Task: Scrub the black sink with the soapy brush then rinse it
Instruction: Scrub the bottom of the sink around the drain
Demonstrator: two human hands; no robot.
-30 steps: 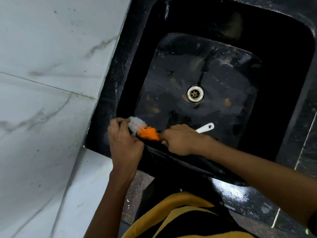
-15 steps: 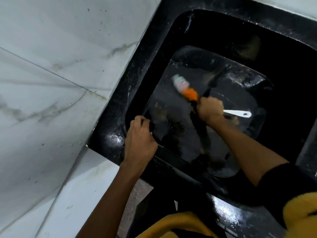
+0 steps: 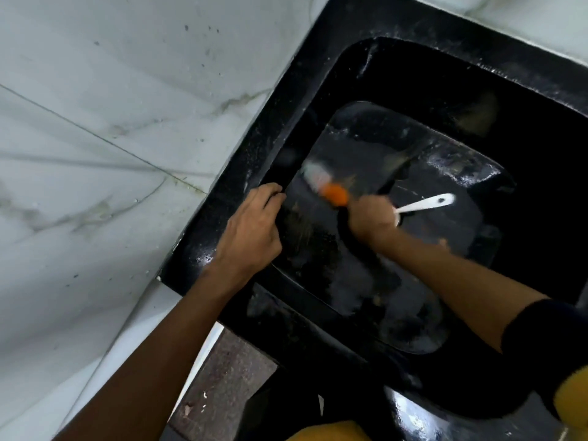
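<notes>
The black sink (image 3: 241,198) fills the right half of the head view, its flat bottom wet and smeared with suds. My right hand (image 3: 372,218) grips the brush (image 3: 334,192) around its middle. The orange head with blurred white bristles points left against the bottom near the left wall, and the white handle end sticks out to the right. My left hand (image 3: 251,230) holds the sink's left rim with its fingers curled over the inner edge. The drain is hidden behind my right hand.
White marble-patterned wall tiles (image 3: 111,138) rise directly left of the sink, and another white surface (image 3: 525,17) runs behind it. A brown speckled floor (image 3: 222,383) shows below the sink's near corner. My yellow and black clothing fills the bottom right.
My right hand has swept the brush from the near-left rim into the basin and now toward the left wall. My left hand let go of the bristles and took hold of the rim.
</notes>
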